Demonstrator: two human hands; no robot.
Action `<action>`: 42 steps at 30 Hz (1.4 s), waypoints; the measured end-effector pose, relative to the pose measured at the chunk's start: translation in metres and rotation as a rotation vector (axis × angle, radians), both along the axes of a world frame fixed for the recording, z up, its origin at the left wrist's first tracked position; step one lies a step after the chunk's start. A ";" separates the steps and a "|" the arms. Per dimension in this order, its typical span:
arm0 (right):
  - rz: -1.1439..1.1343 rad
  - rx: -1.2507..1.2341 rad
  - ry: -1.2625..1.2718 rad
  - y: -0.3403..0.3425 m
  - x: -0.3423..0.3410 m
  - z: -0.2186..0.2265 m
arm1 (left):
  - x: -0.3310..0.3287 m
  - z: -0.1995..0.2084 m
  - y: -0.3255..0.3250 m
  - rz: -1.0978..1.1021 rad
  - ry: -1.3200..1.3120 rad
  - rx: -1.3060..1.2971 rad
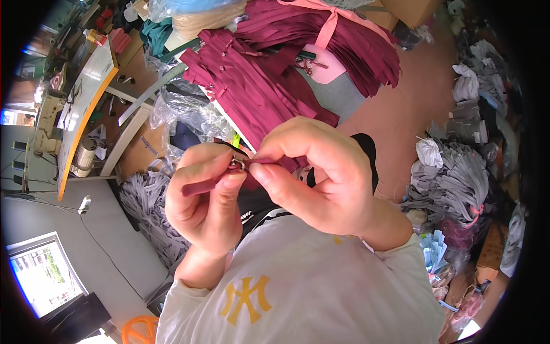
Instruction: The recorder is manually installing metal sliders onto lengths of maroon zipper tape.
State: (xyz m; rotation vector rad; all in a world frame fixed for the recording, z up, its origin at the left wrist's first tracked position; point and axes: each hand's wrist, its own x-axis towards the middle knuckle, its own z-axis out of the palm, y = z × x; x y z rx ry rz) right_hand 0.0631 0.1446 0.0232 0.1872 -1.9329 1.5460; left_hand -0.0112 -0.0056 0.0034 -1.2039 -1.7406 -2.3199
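Note:
In front of my chest, both hands hold one maroon zipper (197, 187). My left hand (200, 212) pinches it between thumb and forefinger around the small metal slider (236, 164); a short tape end sticks out to the left. With thumb and forefinger, my right hand (326, 178) grips the tape just right of the slider. Fingers partly cover the slider, so its exact fit on the tape is hard to see. Beyond my hands lies a layer of maroon zippers (246, 86) with metal sliders at their far ends.
A big bundle of maroon strips (366, 51) tied with a pink band (327, 28) lies at the back. Clear plastic bags (186, 112) hang left of the zippers. Grey strip bundles (452, 172) are heaped at right. A sewing machine (48, 123) stands far left beside an orange-edged tabletop (86, 109).

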 end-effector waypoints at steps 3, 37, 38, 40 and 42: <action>-0.029 0.049 0.041 0.000 0.000 0.001 | 0.000 -0.001 0.001 0.016 0.013 0.009; -0.137 0.447 0.200 0.011 -0.003 0.001 | -0.005 0.001 0.003 0.179 0.369 -0.135; -0.138 0.447 0.200 0.011 -0.002 0.002 | -0.005 0.002 0.003 0.177 0.369 -0.135; -0.140 0.463 0.195 0.011 -0.003 0.003 | -0.004 0.003 0.003 0.204 0.403 -0.174; -0.136 0.443 0.191 0.010 -0.002 0.002 | -0.007 0.003 0.003 0.203 0.436 -0.188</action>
